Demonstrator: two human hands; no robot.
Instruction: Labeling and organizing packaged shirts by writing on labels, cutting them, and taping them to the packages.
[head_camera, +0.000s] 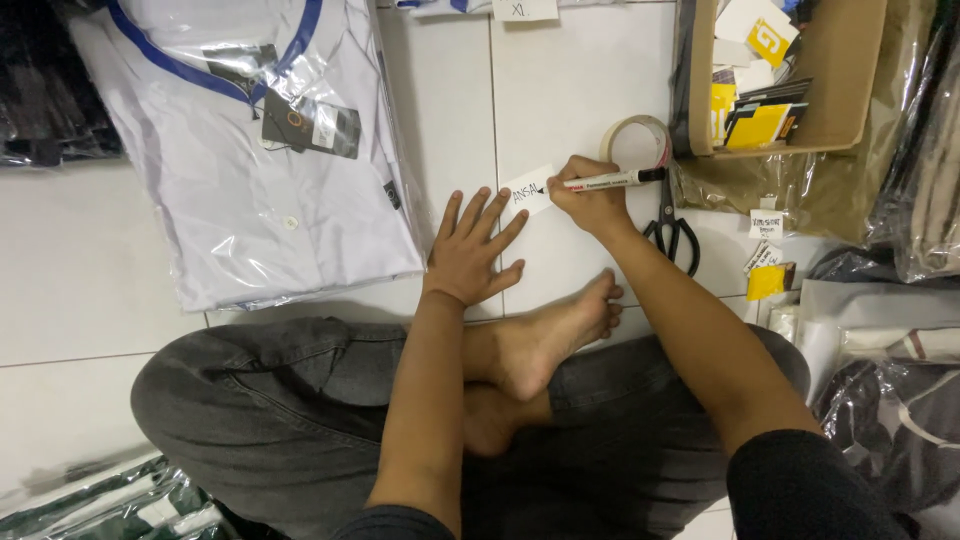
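Observation:
My right hand (590, 200) grips a white marker with a black cap end (612, 180), its tip resting on a small white paper label (524, 191) that carries handwritten letters. My left hand (470, 250) lies flat on the white tiled floor, fingers spread, with fingertips holding down the label's lower left corner. I sit cross-legged in grey jeans, one bare foot (545, 340) just below the hands.
A white folded shirt in clear plastic (250, 150) lies to the left. A tape roll (640, 135) and black scissors (670, 225) sit right of the label. A cardboard box of cards (780, 80), bagged garments (900, 180) and small labels (765, 225) crowd the right.

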